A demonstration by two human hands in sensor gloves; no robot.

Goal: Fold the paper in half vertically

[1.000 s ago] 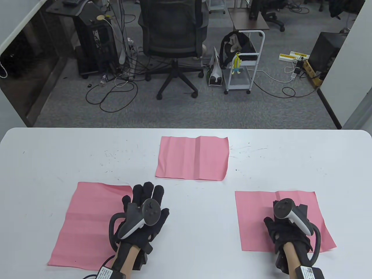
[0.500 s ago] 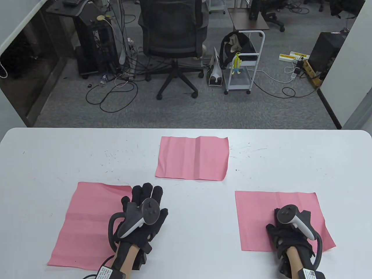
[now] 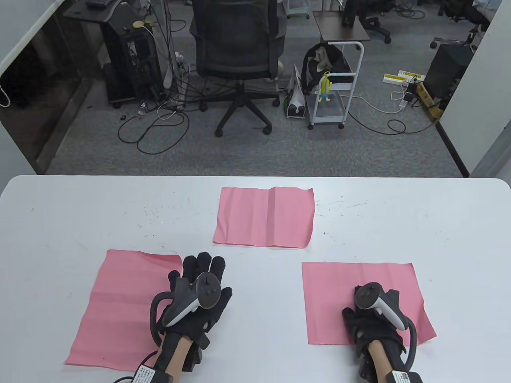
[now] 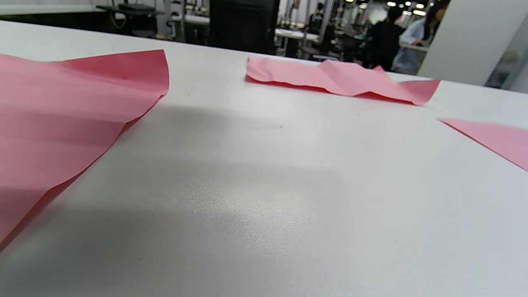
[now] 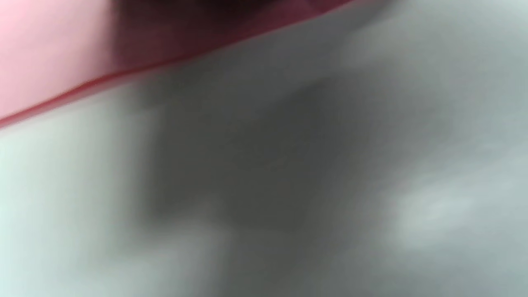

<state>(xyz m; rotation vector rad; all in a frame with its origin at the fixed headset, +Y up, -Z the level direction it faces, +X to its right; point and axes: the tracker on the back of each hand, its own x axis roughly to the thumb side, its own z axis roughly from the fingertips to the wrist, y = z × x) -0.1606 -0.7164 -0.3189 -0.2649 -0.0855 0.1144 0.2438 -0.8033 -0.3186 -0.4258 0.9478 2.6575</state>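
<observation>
White table, three pink sheets on it. My right hand rests on the near right part of the right-hand sheet, which lies flat at the table's near right with a faint crease running across it; the fingers are hidden under the tracker and the glove, so I cannot tell whether they pinch the paper or only press on it. The right wrist view is a blur: a pink edge over grey table, no more to read there. My left hand lies flat on the table with fingers spread and straight, gripping nothing; its thumb-side edge overlaps or touches the right border of the left-hand sheet, which one I cannot tell. That sheet sits at the near left, skewed, with its far right corner slightly lifted, as the left wrist view shows. The third sheet lies near the table's middle toward the far edge, apart from both hands, rumpled, with a raised vertical crease down its middle. Beyond the table: an office chair, a white cart, and loose cables on grey carpet.
</observation>
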